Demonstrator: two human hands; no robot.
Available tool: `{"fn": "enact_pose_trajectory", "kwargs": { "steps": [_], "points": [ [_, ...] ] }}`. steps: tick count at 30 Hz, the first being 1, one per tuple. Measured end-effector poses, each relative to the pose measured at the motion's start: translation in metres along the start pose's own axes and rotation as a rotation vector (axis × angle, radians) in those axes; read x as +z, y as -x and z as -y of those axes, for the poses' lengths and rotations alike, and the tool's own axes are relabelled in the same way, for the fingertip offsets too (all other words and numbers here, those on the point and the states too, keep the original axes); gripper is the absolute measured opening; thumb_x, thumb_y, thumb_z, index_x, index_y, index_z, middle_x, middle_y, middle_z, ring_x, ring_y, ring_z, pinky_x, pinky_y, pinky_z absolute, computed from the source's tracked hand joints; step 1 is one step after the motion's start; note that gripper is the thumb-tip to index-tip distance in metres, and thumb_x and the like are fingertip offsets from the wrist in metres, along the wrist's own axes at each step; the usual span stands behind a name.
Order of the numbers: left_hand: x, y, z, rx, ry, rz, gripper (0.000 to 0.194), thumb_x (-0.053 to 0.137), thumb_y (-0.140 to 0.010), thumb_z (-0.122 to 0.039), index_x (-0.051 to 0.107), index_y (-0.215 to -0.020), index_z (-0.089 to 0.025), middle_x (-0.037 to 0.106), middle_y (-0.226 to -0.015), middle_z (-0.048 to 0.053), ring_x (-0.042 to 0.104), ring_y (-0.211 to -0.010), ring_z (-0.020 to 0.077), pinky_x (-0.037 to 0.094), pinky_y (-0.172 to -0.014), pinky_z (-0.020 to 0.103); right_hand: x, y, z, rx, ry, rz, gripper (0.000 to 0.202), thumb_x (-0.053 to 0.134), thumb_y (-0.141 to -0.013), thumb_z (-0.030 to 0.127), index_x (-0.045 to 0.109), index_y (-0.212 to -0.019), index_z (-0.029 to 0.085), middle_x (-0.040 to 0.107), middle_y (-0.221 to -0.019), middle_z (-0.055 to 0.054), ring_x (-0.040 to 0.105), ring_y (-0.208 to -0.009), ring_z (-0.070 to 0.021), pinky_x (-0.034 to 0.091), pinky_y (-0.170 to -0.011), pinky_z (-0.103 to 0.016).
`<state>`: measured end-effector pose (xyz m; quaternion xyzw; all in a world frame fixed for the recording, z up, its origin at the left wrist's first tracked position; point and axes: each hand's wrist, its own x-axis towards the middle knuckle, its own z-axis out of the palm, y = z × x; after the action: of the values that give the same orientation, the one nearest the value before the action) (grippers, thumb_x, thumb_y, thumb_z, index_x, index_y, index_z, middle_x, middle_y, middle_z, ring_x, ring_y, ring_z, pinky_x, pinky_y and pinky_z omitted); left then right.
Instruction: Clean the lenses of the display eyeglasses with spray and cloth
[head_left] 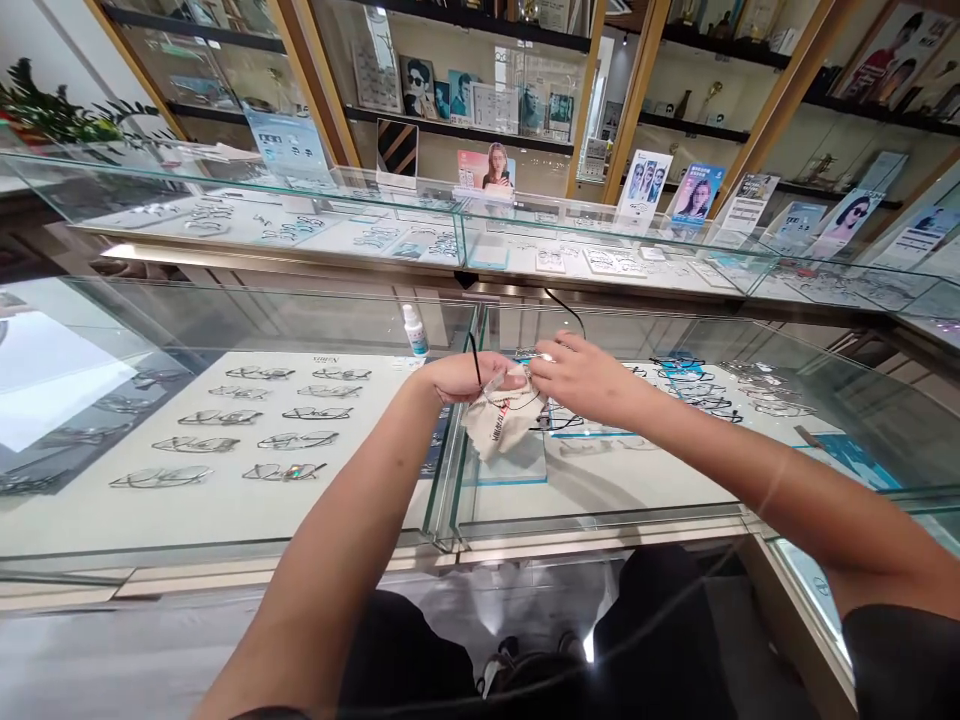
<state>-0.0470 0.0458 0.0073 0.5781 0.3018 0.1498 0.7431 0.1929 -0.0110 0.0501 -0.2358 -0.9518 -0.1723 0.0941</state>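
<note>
Over the glass showcase, my left hand (477,376) is closed on a pair of eyeglasses (493,386), its thumb pointing right across them. One dark temple of the glasses sticks up beside the wrist. A beige cleaning cloth (502,425) with dark and red print hangs beneath the fingers, against the lenses. From the right, my right hand (577,375) meets the same glasses with bent fingers closed at their other side. The fingertips partly hide the frame and the upper cloth.
Rows of eyeglasses (300,440) lie inside the showcase to the left, more (697,385) to the right. A white spray bottle (414,331) stands on the glass behind my left hand. A raised glass display counter (360,235) runs behind, with upright advertising cards (643,188).
</note>
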Motion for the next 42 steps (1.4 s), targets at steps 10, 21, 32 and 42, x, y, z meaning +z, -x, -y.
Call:
{"fn": "enact_pose_trajectory", "kwargs": {
  "steps": [10,21,32,42],
  "points": [
    [0.02,-0.016,0.005,0.212,-0.185,0.01,0.044,0.096,-0.07,-0.048,0.066,-0.063,-0.016,0.061,-0.059,0.004,0.045,-0.048,0.0117,0.027,-0.046,0.026,-0.016,0.003,-0.014,-0.02,-0.302,0.004,0.038,0.049,-0.097,0.009,0.074,-0.078,0.03,0.064,-0.084,-0.008,0.053,-0.11,-0.0292,0.038,-0.116,-0.055],
    [0.01,-0.018,0.005,0.274,0.021,-0.315,0.043,0.092,-0.077,-0.054,0.071,-0.075,-0.016,0.066,-0.07,0.002,0.055,-0.059,0.0121,0.046,-0.053,0.022,-0.024,0.014,-0.021,0.096,-0.196,-0.088,0.04,0.046,-0.099,0.007,0.072,-0.078,0.028,0.071,-0.09,-0.009,0.055,-0.115,-0.0311,0.035,-0.114,-0.055],
    [0.011,-0.029,-0.004,0.323,0.514,-0.357,0.042,0.054,-0.11,-0.037,0.079,-0.105,-0.005,0.081,-0.09,0.02,0.08,-0.081,0.0238,0.064,-0.081,0.033,-0.012,-0.001,-0.001,0.629,-1.151,-0.737,0.027,0.067,-0.1,0.049,0.077,-0.088,0.027,0.074,-0.115,-0.005,0.065,-0.124,-0.0276,0.042,-0.114,-0.046],
    [0.026,-0.024,-0.001,0.475,0.398,-0.264,0.046,0.077,-0.096,-0.051,0.08,-0.108,-0.007,0.082,-0.093,0.015,0.078,-0.095,0.0238,0.061,-0.088,0.031,0.039,-0.022,-0.003,0.858,-1.656,-0.876,0.028,0.087,-0.077,0.053,0.081,-0.084,0.027,0.081,-0.116,-0.006,0.066,-0.126,-0.0275,0.046,-0.106,-0.039]
  ]
}}
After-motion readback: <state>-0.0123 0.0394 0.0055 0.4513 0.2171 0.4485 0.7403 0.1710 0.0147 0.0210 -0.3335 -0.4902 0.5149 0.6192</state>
